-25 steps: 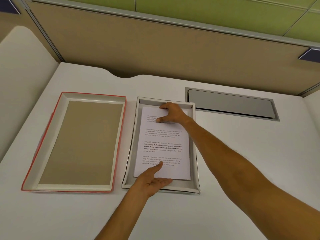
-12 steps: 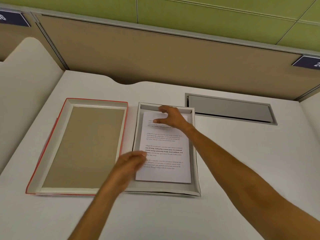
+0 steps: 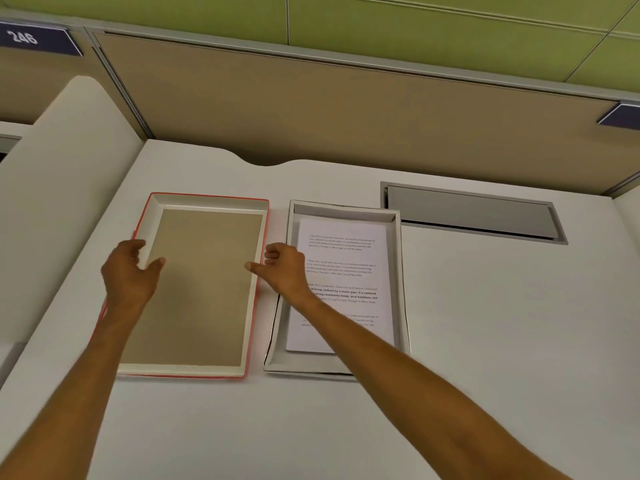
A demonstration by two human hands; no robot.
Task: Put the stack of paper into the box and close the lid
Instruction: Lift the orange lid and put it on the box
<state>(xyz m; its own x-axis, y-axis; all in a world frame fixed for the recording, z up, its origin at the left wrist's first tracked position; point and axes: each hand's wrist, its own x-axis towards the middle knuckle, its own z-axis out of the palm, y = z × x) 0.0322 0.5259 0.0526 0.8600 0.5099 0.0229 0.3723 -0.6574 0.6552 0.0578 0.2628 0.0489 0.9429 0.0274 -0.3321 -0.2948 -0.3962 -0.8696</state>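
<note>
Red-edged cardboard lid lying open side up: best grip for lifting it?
Probably the two long side walls near mid-length, one hand per side. The red-edged cardboard lid is wide, shallow and inside-up, so it needs flipping; left hand and right hand already flank those walls.

both hands off the paper, now at lid sides
</note>
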